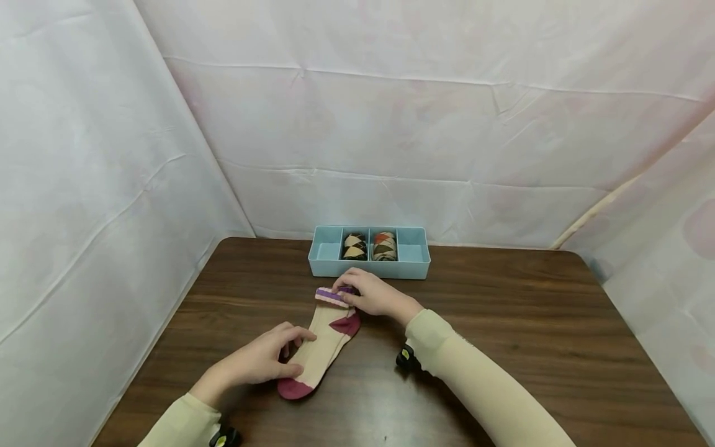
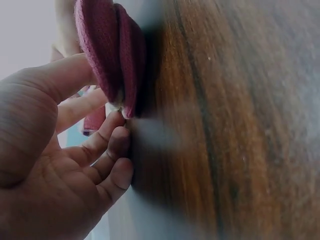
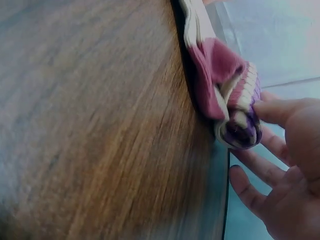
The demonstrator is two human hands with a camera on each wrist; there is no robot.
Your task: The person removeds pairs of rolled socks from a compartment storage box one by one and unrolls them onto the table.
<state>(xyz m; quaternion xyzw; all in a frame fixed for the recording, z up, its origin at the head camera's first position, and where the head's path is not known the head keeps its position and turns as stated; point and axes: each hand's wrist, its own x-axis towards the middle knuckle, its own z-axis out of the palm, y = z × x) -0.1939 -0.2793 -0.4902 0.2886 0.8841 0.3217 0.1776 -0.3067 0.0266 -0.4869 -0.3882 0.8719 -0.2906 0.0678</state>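
Observation:
A pair of cream socks (image 1: 321,347) lies flat on the table, one on the other, with maroon toes (image 2: 102,45) and heels (image 3: 212,75). Their cuff end (image 1: 331,297), striped purple, pink and white, is rolled over into a small coil, seen end-on in the right wrist view. My right hand (image 1: 371,295) holds this rolled cuff, thumb on the near side and fingers behind it. Across the foot part rests my left hand (image 1: 268,355), its thumb near the toes and its index finger farther up, both extended on the fabric.
Just beyond the socks stands a light blue divided tray (image 1: 370,269). Its middle compartments hold a dark argyle sock roll (image 1: 355,247) and a beige, green and orange one (image 1: 384,247). White curtains (image 1: 391,136) enclose the brown wooden table (image 1: 519,323) at the back and sides.

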